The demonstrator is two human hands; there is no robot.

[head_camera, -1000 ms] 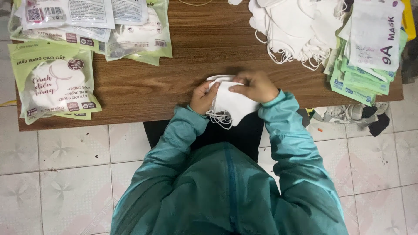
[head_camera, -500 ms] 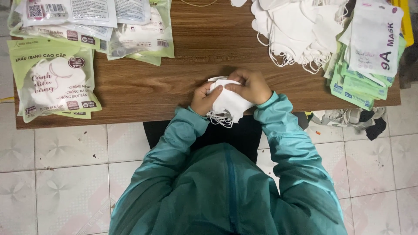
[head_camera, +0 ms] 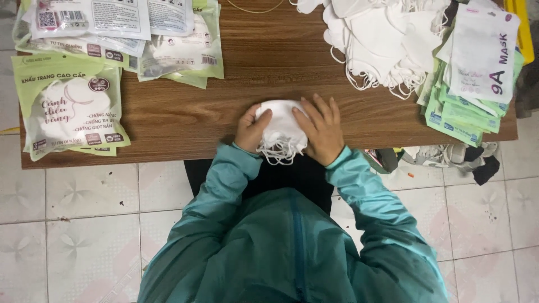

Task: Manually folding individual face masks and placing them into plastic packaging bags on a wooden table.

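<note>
Hands, left [head_camera: 251,130] and right [head_camera: 321,129], press white masks [head_camera: 281,130] between them.

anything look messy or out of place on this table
The flat green packets at the table's right end are fanned askew, overhanging its near edge. The loose white masks lie in a tangled heap. Both hands, left hand and right hand, press a small white mask stack at the near edge.
</note>
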